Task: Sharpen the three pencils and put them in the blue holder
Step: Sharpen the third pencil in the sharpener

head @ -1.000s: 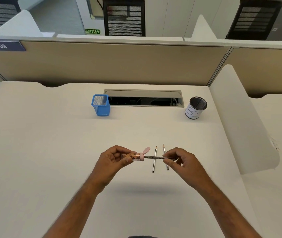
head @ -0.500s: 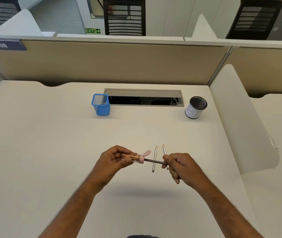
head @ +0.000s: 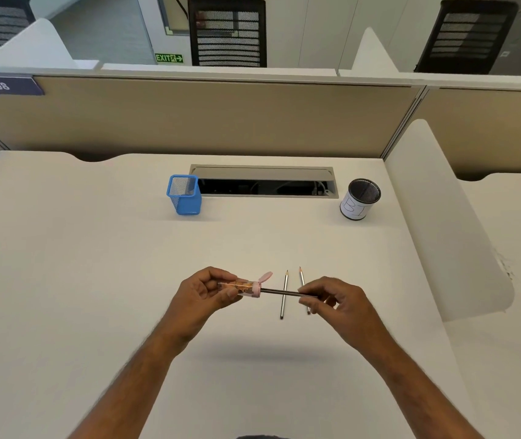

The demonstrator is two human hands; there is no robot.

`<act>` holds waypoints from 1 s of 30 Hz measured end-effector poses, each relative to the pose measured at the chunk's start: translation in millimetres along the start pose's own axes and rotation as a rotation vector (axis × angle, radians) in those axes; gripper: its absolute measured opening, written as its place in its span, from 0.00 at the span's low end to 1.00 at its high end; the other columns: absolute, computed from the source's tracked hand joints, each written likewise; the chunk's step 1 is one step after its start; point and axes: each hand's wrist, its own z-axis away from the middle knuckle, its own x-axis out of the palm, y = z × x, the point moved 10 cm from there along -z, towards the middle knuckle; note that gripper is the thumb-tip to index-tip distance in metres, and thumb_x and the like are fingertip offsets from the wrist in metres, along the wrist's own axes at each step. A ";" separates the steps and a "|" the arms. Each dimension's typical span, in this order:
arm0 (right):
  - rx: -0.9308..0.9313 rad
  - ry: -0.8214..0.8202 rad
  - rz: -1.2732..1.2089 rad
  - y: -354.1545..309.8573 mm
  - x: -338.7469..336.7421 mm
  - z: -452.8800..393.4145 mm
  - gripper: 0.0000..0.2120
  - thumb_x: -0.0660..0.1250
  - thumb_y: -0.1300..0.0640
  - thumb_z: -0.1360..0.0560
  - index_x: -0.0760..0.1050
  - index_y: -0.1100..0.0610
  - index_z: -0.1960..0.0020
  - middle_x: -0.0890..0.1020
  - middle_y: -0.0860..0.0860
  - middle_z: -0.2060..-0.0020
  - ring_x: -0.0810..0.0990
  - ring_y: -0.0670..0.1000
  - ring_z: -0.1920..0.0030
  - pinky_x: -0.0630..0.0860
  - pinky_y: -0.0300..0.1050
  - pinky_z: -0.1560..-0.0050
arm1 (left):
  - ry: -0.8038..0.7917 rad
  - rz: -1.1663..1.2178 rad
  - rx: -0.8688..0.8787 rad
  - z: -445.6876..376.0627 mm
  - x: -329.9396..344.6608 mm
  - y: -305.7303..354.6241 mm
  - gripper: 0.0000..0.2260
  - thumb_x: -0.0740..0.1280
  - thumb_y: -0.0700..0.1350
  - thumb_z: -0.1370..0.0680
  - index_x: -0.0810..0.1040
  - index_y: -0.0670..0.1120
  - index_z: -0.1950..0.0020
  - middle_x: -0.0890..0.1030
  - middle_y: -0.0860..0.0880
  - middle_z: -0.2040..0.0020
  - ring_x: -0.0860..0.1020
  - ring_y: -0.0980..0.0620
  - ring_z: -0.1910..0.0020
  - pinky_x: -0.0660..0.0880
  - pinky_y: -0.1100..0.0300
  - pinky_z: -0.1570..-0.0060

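One dark slim pencil (head: 279, 292) is in the clear pink-capped sharpener (head: 242, 287), above the desk's near middle; my left hand (head: 203, 294) grips the sharpener, my right hand (head: 336, 301) pinches the pencil's end. Sharpening is underway, I judge; next comes another twist. Two grey pencils (head: 283, 294) lie beneath; the blue mesh holder (head: 184, 195) stands near the far edge.

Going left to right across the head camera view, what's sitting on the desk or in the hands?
Blue holder → left hand → sharpener → held pencil → right hand → black holder. The two pencils lying on the desk overlap the held one, so I left them out.
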 end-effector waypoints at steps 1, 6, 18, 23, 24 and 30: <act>-0.001 0.008 -0.013 0.0 0.9 0.2 0.08 0.77 0.60 0.23 0.86 0.46 0.51 0.87 0.47 0.60 0.85 0.50 0.61 0.80 0.49 0.55 | -0.002 -0.001 -0.001 -0.2 0.9 -0.3 0.13 0.75 0.38 0.23 0.80 0.36 0.40 0.90 0.39 0.43 0.88 0.41 0.40 0.84 0.50 0.36; 0.063 -0.048 -0.087 8.4 6.9 -2.8 0.10 0.69 0.60 0.17 0.86 0.52 0.54 0.83 0.53 0.69 0.79 0.52 0.71 0.77 0.48 0.60 | -0.019 -0.067 0.001 0.6 2.3 -0.8 0.10 0.74 0.34 0.20 0.80 0.36 0.40 0.90 0.41 0.43 0.88 0.42 0.39 0.83 0.50 0.35; 0.093 -0.122 -0.107 15.4 13.5 0.3 0.10 0.72 0.52 0.19 0.80 0.42 0.39 0.84 0.47 0.57 0.83 0.56 0.64 0.80 0.48 0.55 | 0.007 -0.006 -0.011 0.1 -2.2 -4.3 0.10 0.74 0.34 0.21 0.81 0.36 0.40 0.90 0.39 0.44 0.88 0.40 0.40 0.85 0.54 0.39; 0.009 -0.029 0.012 2.8 2.8 -2.3 0.10 0.77 0.57 0.22 0.83 0.42 0.49 0.86 0.46 0.57 0.85 0.52 0.58 0.80 0.55 0.52 | -0.001 0.019 -0.002 0.1 -2.4 -3.3 0.15 0.76 0.39 0.23 0.80 0.36 0.39 0.89 0.38 0.43 0.87 0.39 0.39 0.83 0.47 0.34; 0.003 -0.018 0.021 1.9 2.4 -2.5 0.09 0.76 0.57 0.22 0.84 0.42 0.50 0.86 0.46 0.57 0.85 0.51 0.58 0.79 0.55 0.53 | 0.000 0.017 -0.002 -0.2 -2.7 -3.7 0.14 0.75 0.38 0.22 0.80 0.36 0.39 0.89 0.38 0.43 0.87 0.39 0.39 0.83 0.47 0.33; 0.044 -0.032 -0.035 6.1 6.9 -2.2 0.09 0.73 0.60 0.20 0.85 0.46 0.52 0.86 0.49 0.63 0.83 0.50 0.64 0.80 0.49 0.56 | -0.009 0.019 0.002 -0.1 -1.3 -0.8 0.14 0.76 0.39 0.23 0.80 0.36 0.39 0.90 0.39 0.43 0.88 0.40 0.39 0.83 0.48 0.33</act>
